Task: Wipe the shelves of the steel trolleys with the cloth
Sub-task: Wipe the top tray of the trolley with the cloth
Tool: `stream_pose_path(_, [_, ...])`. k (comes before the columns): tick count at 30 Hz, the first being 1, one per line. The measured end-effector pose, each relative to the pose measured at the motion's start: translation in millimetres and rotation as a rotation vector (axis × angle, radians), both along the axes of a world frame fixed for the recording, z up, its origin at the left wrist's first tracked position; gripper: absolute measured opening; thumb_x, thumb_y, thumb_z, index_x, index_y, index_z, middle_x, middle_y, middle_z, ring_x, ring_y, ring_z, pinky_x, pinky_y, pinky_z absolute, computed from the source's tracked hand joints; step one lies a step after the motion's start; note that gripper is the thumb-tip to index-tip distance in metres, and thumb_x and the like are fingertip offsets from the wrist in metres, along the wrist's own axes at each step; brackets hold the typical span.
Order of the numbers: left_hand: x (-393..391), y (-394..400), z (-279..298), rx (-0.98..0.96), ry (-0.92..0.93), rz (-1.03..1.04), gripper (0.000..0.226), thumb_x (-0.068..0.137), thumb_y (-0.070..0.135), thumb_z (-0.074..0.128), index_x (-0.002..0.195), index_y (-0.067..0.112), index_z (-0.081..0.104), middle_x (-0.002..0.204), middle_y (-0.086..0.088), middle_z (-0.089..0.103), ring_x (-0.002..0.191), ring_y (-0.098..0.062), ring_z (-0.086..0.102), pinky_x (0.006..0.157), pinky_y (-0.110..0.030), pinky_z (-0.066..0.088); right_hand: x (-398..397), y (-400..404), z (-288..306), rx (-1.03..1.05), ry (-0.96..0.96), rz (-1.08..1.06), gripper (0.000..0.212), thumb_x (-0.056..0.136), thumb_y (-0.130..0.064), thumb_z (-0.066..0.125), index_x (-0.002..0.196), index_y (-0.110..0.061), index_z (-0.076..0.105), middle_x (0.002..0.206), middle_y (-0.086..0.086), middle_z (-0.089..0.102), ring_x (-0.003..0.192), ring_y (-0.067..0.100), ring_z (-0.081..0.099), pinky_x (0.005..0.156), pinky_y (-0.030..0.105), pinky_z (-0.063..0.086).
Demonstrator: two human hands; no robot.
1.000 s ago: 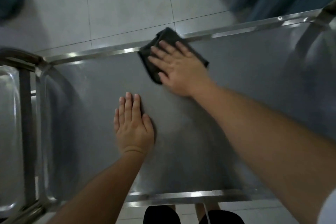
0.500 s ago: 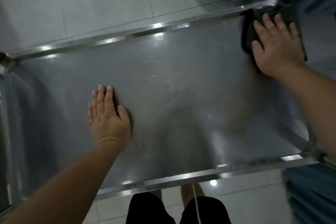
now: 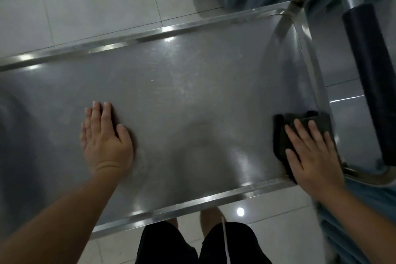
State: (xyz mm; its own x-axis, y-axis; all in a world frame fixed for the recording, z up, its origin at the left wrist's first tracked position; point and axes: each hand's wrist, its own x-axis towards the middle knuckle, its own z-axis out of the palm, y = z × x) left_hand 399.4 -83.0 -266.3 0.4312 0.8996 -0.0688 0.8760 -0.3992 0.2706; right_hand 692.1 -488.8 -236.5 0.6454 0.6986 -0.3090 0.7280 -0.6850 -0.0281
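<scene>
Cloth (image 3: 300,126), dark and folded, lies flat on the steel shelf (image 3: 182,96) at the right of the frame, tucked against the shelf's raised right rim and close to the near right corner. The right hand (image 3: 310,152) presses down on it with straight, slightly spread fingers (image 3: 300,133); nothing is curled round the fabric, so it is pinned, not gripped. The left hand (image 3: 105,141) rests palm-down on the bare metal at the left of centre, fingers straight and together, thumb out, holding nothing and apparently steadying the trolley.

The cloth looks soft, thin and light, likely to bunch or slip out from under the palm if pushed by one edge. Flat pressure over its middle, with the fingertips near its leading edge, should keep it spread while it slides. The steel is smooth and glossy, so it should glide with little drag, though the rim and corner may catch a fold.

A dark padded handle (image 3: 368,75) on a bent steel tube stands at the right of the frame, beyond the rim. Pale floor tiles (image 3: 85,2) show above the shelf.
</scene>
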Motion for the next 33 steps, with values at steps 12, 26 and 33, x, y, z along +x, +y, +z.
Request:
stream_pose_path(12, [-2.8, 5.7, -7.3, 0.052, 0.000, 0.000, 0.069, 0.098, 0.038, 0.040, 0.165, 0.026, 0.031, 0.175, -0.001, 0.024, 0.162, -0.022, 0.016, 0.131, -0.042, 0.010, 189.3, 254.2, -1.6, 0.132, -0.056, 0.015, 0.070, 0.097, -0.051, 0.027, 0.163, -0.030, 0.019, 0.173, -0.006, 0.009, 0.160, 0.021, 0.004, 0.128, 0.051, 0.004])
stream_pose_path(26, [-0.8, 2.6, -3.2, 0.009, -0.031, 0.022, 0.069, 0.096, 0.040, 0.040, 0.164, 0.029, 0.034, 0.174, 0.001, 0.025, 0.162, -0.019, 0.015, 0.131, -0.040, 0.009, -29.1, -11.7, 9.1, 0.014, 0.020, 0.092, 0.061, 0.107, -0.049, 0.023, 0.165, -0.031, 0.016, 0.173, -0.004, 0.014, 0.160, 0.026, 0.010, 0.127, 0.056, 0.012])
stream_pose_path(33, [1.7, -1.5, -1.3, 0.023, -0.015, 0.009, 0.069, 0.098, 0.039, 0.041, 0.166, 0.027, 0.032, 0.175, -0.001, 0.024, 0.162, -0.021, 0.016, 0.131, -0.039, 0.008, -50.1, 61.7, 0.6, 0.017, 0.013, 0.182, 0.064, 0.104, -0.040, 0.033, 0.165, -0.023, 0.021, 0.172, -0.001, 0.017, 0.160, 0.027, 0.010, 0.126, 0.059, 0.014])
